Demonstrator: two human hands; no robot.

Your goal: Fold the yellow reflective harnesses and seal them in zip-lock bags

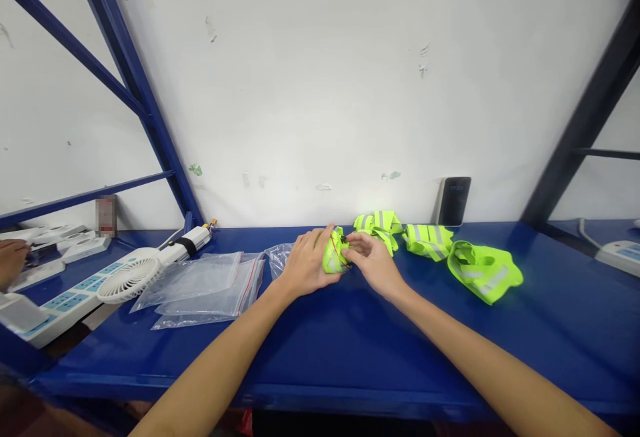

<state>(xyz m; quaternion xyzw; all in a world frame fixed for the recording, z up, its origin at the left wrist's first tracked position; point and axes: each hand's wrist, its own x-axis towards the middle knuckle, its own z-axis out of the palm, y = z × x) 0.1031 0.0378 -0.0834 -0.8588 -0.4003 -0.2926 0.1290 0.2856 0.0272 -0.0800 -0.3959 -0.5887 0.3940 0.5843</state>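
Note:
My left hand [307, 263] is closed around a small bundle of neon yellow-green reflective fabric [334, 255]. A thin red line crosses the bundle, and clear plastic seems to lie over part of it. At the bundle's right side, my right hand [374, 260] has its fingers bent and pressed against the edge; the fingertips are partly hidden. Behind that hand lies a folded reflective strap [380, 222] with grey stripes. Farther right are a second folded strap [429, 241] and a looser reflective piece [485, 271]. Crumpled clear plastic [278, 260] touches the left hand's far side.
Flat clear zip bags [210, 290] lie left of my forearm. A white fan [131, 279] rests by a long power strip [75, 297]. A phone [454, 201] leans on the wall. Another person's hand [13, 262] shows far left. Blue posts [145, 103] frame the table [320, 350].

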